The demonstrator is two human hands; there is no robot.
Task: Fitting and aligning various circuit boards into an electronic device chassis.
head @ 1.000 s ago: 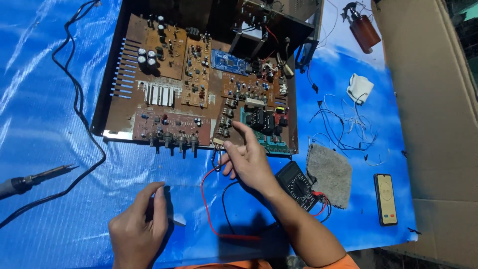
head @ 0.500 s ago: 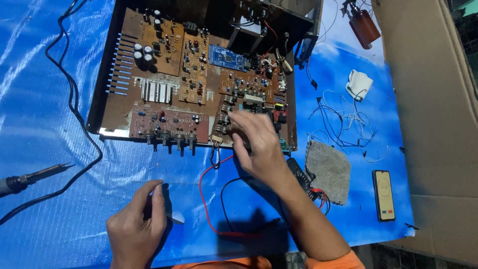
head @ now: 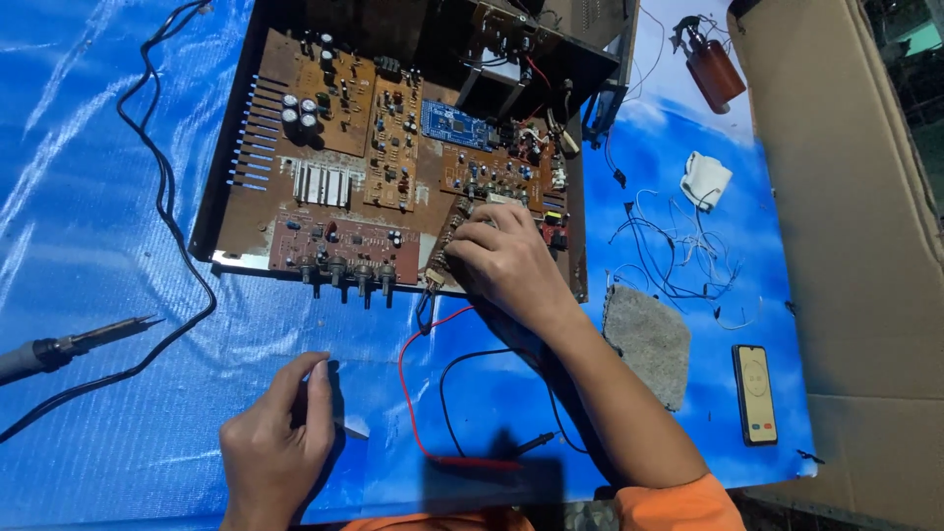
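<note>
Near the blue plastic sheet's (head: 88,246) front edge, the left hand (head: 278,442) rests, fingers loosely curled, holding nothing visible. Farther back, the right hand (head: 503,264) presses bent fingers together onto the brown open amplifier circuit board's (head: 393,177) front-right corner, directly beneath them.

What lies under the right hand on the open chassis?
The right hand rests on brown circuit boards near the front edge of the open chassis, beside a row of knob shafts. The components directly beneath its fingers are covered.
</note>
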